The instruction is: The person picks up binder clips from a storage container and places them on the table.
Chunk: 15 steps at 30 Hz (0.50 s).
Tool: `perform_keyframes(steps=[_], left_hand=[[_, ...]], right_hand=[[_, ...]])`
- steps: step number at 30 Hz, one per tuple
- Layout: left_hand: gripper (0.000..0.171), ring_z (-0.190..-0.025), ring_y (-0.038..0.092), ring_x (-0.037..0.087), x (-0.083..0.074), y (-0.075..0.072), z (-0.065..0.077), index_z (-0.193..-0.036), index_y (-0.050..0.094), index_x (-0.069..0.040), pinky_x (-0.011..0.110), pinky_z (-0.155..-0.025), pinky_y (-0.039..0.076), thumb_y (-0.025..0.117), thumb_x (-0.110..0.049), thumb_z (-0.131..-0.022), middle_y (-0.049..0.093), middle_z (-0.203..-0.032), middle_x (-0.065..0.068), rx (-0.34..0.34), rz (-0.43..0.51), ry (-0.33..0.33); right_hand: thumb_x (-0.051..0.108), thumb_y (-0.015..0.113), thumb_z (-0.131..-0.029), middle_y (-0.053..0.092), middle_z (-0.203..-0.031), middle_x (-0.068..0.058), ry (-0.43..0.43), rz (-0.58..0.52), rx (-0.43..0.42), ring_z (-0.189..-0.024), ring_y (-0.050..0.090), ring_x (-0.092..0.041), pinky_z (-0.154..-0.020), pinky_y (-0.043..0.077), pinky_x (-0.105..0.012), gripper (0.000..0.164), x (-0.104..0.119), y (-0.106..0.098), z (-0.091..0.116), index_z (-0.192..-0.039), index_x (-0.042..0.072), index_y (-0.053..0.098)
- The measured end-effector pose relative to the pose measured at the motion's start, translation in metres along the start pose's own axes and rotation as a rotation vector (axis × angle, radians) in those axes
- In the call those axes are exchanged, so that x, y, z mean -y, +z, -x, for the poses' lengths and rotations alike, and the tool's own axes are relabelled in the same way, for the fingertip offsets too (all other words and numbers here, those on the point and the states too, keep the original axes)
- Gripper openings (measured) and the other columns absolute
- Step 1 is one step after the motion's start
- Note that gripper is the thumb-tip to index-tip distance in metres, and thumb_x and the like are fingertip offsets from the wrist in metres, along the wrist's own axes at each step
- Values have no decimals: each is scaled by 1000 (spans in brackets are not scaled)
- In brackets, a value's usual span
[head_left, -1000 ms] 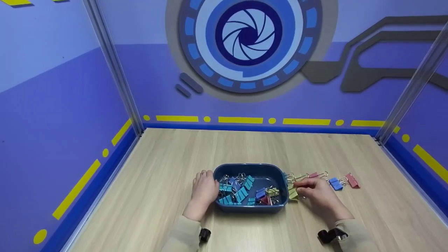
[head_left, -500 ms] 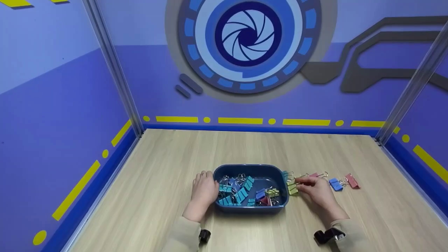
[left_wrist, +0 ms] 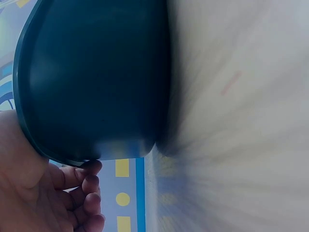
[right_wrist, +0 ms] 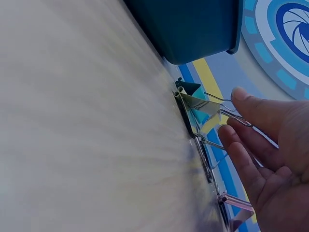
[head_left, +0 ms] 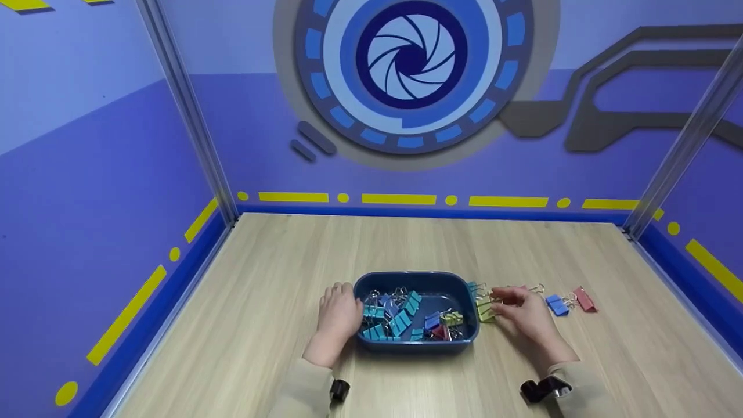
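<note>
My left hand [head_left: 339,310] holds the left rim of a dark blue plastic box [head_left: 415,347], its fingers curled by the box's corner [left_wrist: 96,87] in the left wrist view. Inside the box lie several binder clips, among them teal ones [head_left: 400,323], a blue one [head_left: 432,320] and a yellow-green one [head_left: 452,318]. Just outside the right wall sits another yellow-green binder clip [head_left: 485,312]. My right hand [head_left: 527,313] is beside that clip, thumb and fingers spread apart around its wire handles [right_wrist: 235,117]. A teal clip [right_wrist: 200,108] stands behind it.
To the right on the wooden table [head_left: 278,261] lie a blue binder clip [head_left: 558,305] and a red one [head_left: 586,299]. A pink clip [right_wrist: 239,208] is partly hidden by my right hand. Printed panels [head_left: 383,180] enclose the table's back and sides.
My right hand has turned the yellow-green clip upright and moved it slightly, then its thumb and fingers have parted from it. The left hand and box have stayed still.
</note>
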<state>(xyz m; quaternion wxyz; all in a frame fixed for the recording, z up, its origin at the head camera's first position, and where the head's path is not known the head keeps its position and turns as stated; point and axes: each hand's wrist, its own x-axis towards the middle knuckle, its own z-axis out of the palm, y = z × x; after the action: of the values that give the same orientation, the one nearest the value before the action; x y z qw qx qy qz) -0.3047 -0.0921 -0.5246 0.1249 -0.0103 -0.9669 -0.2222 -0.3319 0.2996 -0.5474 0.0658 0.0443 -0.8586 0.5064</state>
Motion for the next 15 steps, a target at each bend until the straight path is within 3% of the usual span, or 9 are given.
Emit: perform_keyframes(steps=[9,15], left_hand=[[31,-104,56,36,0,0,1,-116,62,6,50,-89,45,63,-18,-95,62,-108,19,-5,-4,6],[28,-103,57,37,0,-1,1,-112,63,5,49,-86,45,65,-16,-94,62,-106,20,-29,-5,21]], right_hand=[[20,75,-93,71,-125,-17,58,-7,-41,-94,59,0,-80,45,-16,35,9,-2,3,-124,3,72],[25,73,-95,72,-126,-14,77,-82,-39,-99,61,7,-85,48,-12,38,19,2,5,-125,2,71]])
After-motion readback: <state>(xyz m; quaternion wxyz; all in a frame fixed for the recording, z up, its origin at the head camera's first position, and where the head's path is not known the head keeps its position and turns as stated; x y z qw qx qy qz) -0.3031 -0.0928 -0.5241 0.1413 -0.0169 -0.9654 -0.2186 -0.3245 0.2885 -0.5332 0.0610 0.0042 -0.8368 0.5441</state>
